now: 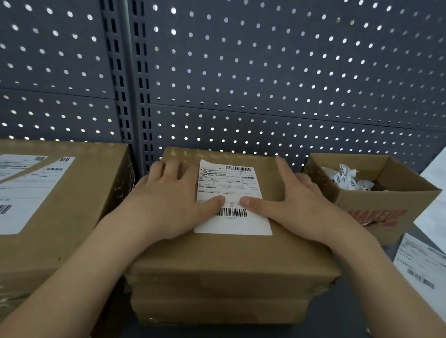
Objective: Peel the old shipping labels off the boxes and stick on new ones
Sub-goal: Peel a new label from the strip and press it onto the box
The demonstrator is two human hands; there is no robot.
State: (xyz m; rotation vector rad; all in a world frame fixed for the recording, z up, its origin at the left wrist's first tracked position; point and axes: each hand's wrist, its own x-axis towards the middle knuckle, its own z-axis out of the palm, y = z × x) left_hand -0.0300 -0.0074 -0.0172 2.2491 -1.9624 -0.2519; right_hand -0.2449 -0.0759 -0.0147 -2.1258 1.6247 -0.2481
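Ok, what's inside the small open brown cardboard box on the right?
Crumpled white printed paper scraps lie in the open brown cardboard box; its near wall hides the bottom, so anything beneath them is unseen.

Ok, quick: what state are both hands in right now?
Left hand: open, flat on the box, thumb pressing the label.
Right hand: open, flat on the box, thumb pressing the label.

packing/storeroom | pegboard shelving (279,66) | labelled cartons (38,206)
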